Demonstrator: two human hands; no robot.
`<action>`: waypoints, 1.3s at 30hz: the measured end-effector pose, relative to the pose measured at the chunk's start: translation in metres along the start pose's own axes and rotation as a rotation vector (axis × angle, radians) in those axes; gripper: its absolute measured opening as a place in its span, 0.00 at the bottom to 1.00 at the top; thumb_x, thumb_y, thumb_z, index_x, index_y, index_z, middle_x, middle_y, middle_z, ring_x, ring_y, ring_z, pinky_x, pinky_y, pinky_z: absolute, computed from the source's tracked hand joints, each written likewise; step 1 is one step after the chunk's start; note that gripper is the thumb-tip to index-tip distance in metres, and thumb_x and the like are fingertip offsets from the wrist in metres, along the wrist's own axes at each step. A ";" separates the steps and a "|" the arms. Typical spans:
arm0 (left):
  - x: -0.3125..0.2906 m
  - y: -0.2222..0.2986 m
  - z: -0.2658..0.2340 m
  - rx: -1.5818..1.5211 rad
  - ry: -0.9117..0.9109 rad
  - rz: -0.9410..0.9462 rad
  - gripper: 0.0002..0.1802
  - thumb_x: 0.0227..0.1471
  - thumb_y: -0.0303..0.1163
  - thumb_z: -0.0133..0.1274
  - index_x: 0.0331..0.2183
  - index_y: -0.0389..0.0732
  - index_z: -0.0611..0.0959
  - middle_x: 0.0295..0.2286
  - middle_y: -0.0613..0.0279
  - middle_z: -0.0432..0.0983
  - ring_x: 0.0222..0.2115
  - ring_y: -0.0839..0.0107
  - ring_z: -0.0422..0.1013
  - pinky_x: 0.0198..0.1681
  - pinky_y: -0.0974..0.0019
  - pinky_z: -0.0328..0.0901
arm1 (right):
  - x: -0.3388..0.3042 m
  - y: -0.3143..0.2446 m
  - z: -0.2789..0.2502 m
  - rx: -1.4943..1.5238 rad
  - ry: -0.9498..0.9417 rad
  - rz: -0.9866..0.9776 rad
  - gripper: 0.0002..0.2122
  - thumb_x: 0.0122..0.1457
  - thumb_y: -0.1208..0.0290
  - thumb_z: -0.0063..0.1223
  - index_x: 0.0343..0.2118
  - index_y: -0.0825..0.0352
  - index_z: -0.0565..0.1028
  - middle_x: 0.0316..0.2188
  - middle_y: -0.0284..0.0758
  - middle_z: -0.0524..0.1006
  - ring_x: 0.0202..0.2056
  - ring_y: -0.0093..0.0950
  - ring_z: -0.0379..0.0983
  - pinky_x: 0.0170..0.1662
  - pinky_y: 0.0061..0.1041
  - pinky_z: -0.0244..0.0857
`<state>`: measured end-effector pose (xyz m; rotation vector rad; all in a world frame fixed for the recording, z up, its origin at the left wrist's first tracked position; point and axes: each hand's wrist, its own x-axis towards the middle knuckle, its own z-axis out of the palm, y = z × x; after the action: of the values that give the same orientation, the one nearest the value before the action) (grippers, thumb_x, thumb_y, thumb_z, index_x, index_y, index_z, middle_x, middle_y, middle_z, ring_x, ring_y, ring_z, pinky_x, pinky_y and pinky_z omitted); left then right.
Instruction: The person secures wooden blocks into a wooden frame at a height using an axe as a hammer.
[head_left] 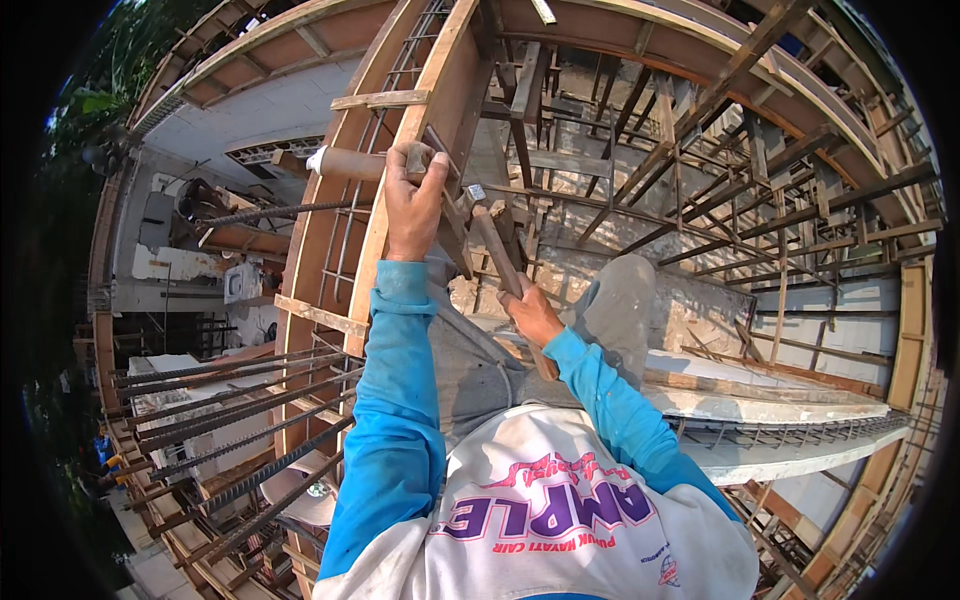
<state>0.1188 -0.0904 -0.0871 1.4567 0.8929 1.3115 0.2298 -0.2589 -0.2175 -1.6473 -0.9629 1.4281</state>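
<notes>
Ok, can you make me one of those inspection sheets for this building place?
Surface: a wooden trough with steel bars inside
Job's things: a hammer; a brown tube with a white end
Clutter: ribbed rods sticking out at lower left
Hands: left closed on the tube, right gripping the hammer's handle
Cables: nothing seen
Surroundings: wooden props at right, trees at upper left
</notes>
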 end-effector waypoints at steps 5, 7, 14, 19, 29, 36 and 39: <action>0.004 0.027 -0.039 -0.172 0.064 0.075 0.14 0.59 0.41 0.49 0.33 0.40 0.71 0.25 0.68 0.65 0.27 0.80 0.61 0.32 0.74 0.59 | -0.004 -0.006 0.006 0.214 -0.048 0.031 0.17 0.58 0.66 0.50 0.47 0.70 0.67 0.16 0.32 0.68 0.13 0.25 0.64 0.16 0.29 0.58; 0.008 0.060 -0.041 -0.355 0.139 0.081 0.21 0.62 0.49 0.39 0.30 0.39 0.71 0.24 0.64 0.65 0.28 0.74 0.61 0.37 0.70 0.59 | -0.006 -0.012 0.002 0.183 -0.046 -0.026 0.17 0.58 0.66 0.50 0.47 0.70 0.68 0.20 0.35 0.72 0.20 0.29 0.69 0.24 0.30 0.63; 0.025 0.140 -0.057 -0.103 0.200 0.367 0.13 0.56 0.39 0.36 0.29 0.40 0.68 0.25 0.62 0.62 0.28 0.70 0.60 0.38 0.66 0.59 | -0.007 -0.026 -0.004 0.103 0.028 -0.176 0.16 0.58 0.65 0.51 0.45 0.71 0.69 0.29 0.41 0.75 0.30 0.30 0.71 0.35 0.31 0.65; 0.011 0.159 -0.061 -0.158 0.273 0.356 0.12 0.56 0.39 0.36 0.29 0.41 0.67 0.25 0.62 0.62 0.29 0.70 0.60 0.39 0.66 0.60 | -0.014 -0.026 -0.002 0.113 0.003 -0.226 0.17 0.58 0.64 0.51 0.45 0.71 0.69 0.26 0.38 0.74 0.27 0.27 0.69 0.32 0.30 0.64; 0.018 0.148 -0.071 -0.100 0.300 0.456 0.12 0.57 0.38 0.37 0.30 0.40 0.69 0.27 0.62 0.64 0.31 0.71 0.60 0.40 0.66 0.59 | -0.019 -0.008 0.013 0.136 -0.052 -0.119 0.13 0.58 0.64 0.51 0.39 0.69 0.70 0.19 0.32 0.69 0.21 0.22 0.65 0.25 0.27 0.60; 0.005 0.146 -0.063 -0.192 0.246 0.416 0.11 0.53 0.37 0.41 0.32 0.40 0.70 0.31 0.62 0.65 0.36 0.70 0.61 0.47 0.66 0.57 | -0.057 -0.077 0.006 0.388 -0.100 -0.217 0.11 0.59 0.65 0.52 0.38 0.68 0.69 0.18 0.25 0.66 0.18 0.15 0.60 0.21 0.20 0.56; 0.001 0.145 -0.070 -0.189 0.317 0.453 0.10 0.52 0.37 0.41 0.34 0.41 0.71 0.37 0.60 0.67 0.39 0.71 0.61 0.50 0.66 0.57 | -0.081 -0.116 0.005 0.444 -0.073 -0.460 0.11 0.59 0.67 0.53 0.37 0.69 0.69 0.18 0.26 0.67 0.20 0.18 0.63 0.24 0.21 0.59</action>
<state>0.0394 -0.1185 0.0499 1.3683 0.6285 1.9490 0.2085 -0.2796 -0.0787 -0.9802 -0.9099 1.2715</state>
